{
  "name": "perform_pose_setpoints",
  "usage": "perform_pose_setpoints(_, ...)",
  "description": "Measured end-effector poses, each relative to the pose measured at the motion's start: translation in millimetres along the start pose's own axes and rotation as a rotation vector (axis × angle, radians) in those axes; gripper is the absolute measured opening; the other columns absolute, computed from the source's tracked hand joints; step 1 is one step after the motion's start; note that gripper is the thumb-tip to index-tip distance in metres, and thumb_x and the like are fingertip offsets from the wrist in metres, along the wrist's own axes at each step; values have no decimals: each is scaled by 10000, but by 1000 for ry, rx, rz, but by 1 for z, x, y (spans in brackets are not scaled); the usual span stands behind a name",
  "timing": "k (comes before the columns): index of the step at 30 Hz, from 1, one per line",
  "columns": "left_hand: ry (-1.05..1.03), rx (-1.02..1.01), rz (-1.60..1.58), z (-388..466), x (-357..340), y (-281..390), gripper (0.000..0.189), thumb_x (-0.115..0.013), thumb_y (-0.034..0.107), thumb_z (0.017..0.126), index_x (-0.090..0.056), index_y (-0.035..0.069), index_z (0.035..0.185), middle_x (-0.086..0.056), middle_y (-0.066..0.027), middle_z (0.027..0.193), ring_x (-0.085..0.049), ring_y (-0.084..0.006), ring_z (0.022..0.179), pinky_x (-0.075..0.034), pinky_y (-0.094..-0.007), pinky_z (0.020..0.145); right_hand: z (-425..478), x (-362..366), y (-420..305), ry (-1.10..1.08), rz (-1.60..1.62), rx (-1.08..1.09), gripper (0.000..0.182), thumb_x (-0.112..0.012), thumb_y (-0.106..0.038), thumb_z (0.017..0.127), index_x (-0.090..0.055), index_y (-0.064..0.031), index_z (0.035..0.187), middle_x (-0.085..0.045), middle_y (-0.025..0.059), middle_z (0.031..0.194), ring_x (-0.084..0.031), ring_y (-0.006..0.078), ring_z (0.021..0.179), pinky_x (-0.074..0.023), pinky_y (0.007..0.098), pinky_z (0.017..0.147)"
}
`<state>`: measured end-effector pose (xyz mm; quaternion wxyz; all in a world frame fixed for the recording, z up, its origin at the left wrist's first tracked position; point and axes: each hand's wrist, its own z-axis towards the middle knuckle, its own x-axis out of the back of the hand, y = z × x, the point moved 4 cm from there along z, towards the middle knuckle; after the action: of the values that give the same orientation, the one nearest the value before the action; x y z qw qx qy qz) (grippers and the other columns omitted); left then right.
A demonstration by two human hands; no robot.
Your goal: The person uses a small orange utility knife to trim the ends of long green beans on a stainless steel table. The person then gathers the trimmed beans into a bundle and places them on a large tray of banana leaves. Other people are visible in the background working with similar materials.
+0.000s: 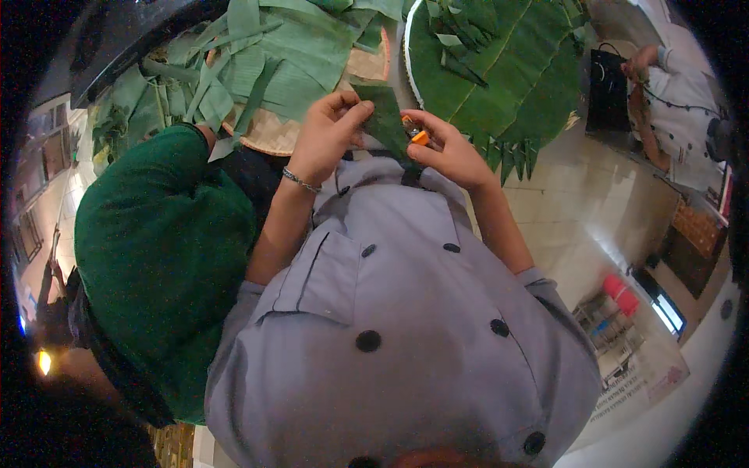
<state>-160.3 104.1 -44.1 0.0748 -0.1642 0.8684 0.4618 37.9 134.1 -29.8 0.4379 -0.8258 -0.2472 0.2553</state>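
Between my thumb and fingers, my left hand pinches a piece of dark green banana leaf by its left edge. A small stapler with orange ends is gripped in my right hand, against the leaf's right edge. Whether its jaws are closed on the leaf cannot be made out. Beyond my left hand, cut banana leaf pieces and strips lie over a woven bamboo tray. Ahead and to the right is a round white-rimmed tray lined with large leaves, with several folded pointed leaf pieces on it.
Close on my left sits a person in a green top, by more leaf scraps. Another person in white is at the far right near a black bag. Tiled floor stretches to the right, towards a rack with a red item.
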Motion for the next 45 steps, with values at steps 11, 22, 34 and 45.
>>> perform_pose_setpoints(11,55,-7,-16,1,2,-5,259,-690,180,887,-597,1,1048,-650,-31,883,-600,-72,730,-510,-220,565,4,-9,5,107,184,-40,510,-686,-195,872,-490,-50,1321,-522,-32,858,-447,47,665,-367,207,558)
perform_pose_setpoints(22,-110,-41,11,-8,-6,-1,293,-715,161,861,-654,13,1106,-680,-26,997,-627,-86,851,-531,-235,711,6,-16,-7,311,-51,222,422,-737,-97,826,-580,-53,1216,-603,-15,970,-554,57,826,-460,212,724)
perform_pose_setpoints(34,-75,48,-115,-4,-1,-12,300,-666,189,900,-614,51,1161,-659,-25,1057,-634,-105,860,-546,-256,720,2,-18,4,295,70,120,387,-720,-124,848,-595,-63,1209,-609,-23,939,-557,55,804,-462,209,703)
perform_pose_setpoints(45,-132,110,-58,1,-6,-20,400,-642,215,919,-546,8,1247,-633,-114,1149,-634,-163,931,-560,-289,738,-3,-5,19,641,-85,138,328,-715,-94,831,-623,-59,1144,-630,35,917,-619,113,794,-480,258,605)
